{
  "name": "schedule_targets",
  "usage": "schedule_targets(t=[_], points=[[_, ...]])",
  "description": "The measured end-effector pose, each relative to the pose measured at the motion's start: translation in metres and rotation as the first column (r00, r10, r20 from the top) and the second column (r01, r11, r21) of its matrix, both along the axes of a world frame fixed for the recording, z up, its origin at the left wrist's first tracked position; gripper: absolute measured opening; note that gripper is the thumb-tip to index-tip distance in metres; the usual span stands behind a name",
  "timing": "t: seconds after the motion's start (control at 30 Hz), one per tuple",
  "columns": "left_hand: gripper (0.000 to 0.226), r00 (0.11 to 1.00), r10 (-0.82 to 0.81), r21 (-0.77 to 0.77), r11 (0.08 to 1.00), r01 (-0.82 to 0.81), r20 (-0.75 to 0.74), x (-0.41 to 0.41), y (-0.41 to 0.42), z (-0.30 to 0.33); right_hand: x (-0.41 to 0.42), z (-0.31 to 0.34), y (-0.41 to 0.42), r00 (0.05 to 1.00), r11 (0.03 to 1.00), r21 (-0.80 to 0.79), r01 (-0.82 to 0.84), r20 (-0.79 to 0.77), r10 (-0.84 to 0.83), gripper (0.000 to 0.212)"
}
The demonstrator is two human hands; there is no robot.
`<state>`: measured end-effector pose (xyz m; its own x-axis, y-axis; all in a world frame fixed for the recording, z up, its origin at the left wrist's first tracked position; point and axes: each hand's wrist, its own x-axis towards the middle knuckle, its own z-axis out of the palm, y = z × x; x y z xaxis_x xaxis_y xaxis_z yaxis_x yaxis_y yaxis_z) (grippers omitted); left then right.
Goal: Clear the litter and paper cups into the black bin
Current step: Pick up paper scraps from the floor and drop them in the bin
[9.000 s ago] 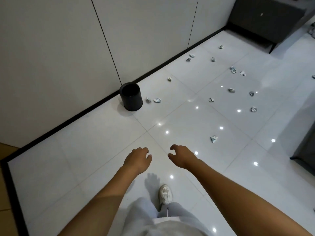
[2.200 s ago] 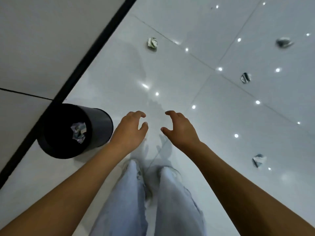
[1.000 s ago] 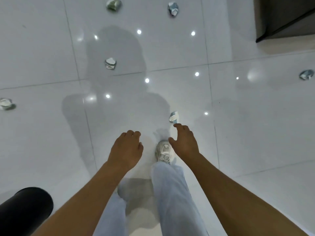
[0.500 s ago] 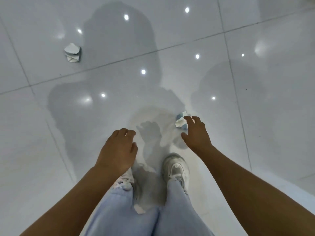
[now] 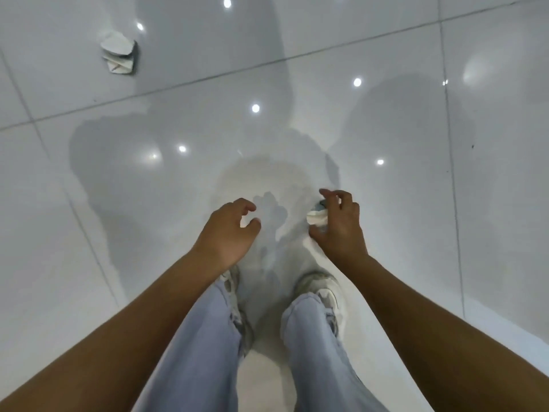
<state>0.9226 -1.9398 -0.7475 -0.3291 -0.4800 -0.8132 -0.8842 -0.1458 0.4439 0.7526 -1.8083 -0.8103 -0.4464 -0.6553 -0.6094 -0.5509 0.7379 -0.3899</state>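
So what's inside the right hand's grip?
A crumpled cup, white with a bluish bit, pinched by the right hand. Its far side is covered by the fingers.

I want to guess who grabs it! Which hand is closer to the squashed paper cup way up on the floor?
Left. The left hand hangs below and right of the squashed paper cup; the right hand, holding a paper scrap, is farther right.

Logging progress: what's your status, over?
Right hand pinching crumpled paper cup. Left hand empty. Second crushed cup on floor ahead-left. Bin out of view.
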Motion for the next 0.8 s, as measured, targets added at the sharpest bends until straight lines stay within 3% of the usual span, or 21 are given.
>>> schedule_targets(t=[0.2, 0.4, 0.63, 0.8], points=[[0.036, 0.97, 0.245, 0.149, 0.959, -0.243, 0.007, -0.005, 0.001, 0.089, 0.056, 0.115, -0.037, 0.97, 0.984, -0.138, -0.113, 0.201, 0.14, 0.087], [0.032, 0.908, 0.41, 0.222, 0.896, -0.384, -0.084, 0.017, -0.018, 0.194, 0.096, 0.238, -0.077, 0.916, 0.937, -0.19, -0.293, 0.225, 0.332, 0.095], [0.032, 0.875, 0.483, 0.003, 0.876, -0.483, -0.031, 0.071, -0.062, 0.277, 0.115, 0.333, -0.139, 0.859, 0.883, -0.13, -0.45, 0.208, 0.469, 0.089], [0.029, 0.903, 0.429, -0.138, 0.893, -0.428, -0.025, 0.117, -0.112, 0.312, 0.117, 0.371, -0.204, 0.847, 0.855, -0.075, -0.513, 0.115, 0.518, 0.079]])
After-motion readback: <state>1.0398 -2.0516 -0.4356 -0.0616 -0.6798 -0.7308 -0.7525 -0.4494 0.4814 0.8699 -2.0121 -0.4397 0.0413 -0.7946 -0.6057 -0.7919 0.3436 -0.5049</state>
